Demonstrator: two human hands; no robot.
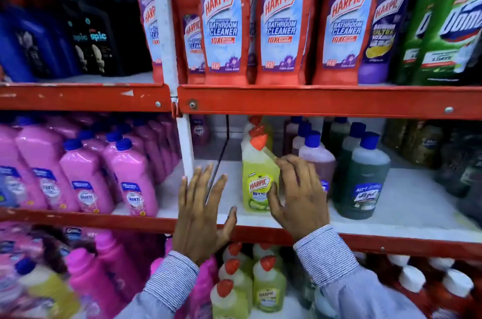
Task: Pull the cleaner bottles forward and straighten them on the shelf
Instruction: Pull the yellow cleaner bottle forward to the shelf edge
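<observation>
**Yellow-green Harpic bottle at the front of the middle shelf, both hands beside it**

The yellow-green Harpic bottle [258, 178] stands upright on the white middle shelf [407, 204], near its front edge. Its body is translucent plastic, flat-faced and broad at the shoulders, narrowing to an angled neck with a glossy red cap [259, 142]. A label with the red Harpic logo covers its lower front. More red caps of the same kind line up directly behind this bottle.

The right hand [300, 193] is just right of the bottle, fingers spread and released; the thumb lies against the bottle's lower right side, while the fingers reach past its shoulder. It is not clear whether the palm presses the bottle. The left hand [202, 214] is left of the bottle and apart from it, flat and released with fingers fanned over bare shelf. Both wrists wear finely striped blue-and-white cuffs.

Right of the bottle, partly behind the right hand, stands a reddish bottle with a blue cap [317, 154], and beyond that a dark green bottle with a blue cap [365, 175], both round-shouldered and smooth. Left of the bottle, past a white upright post [185, 144], glossy pink bottles [130, 178] crowd the neighbouring bay. Above the bottle, beyond a chipped red metal shelf rail [313, 102], stand tall red Harpic bathroom cleaner bottles [223, 21].
</observation>
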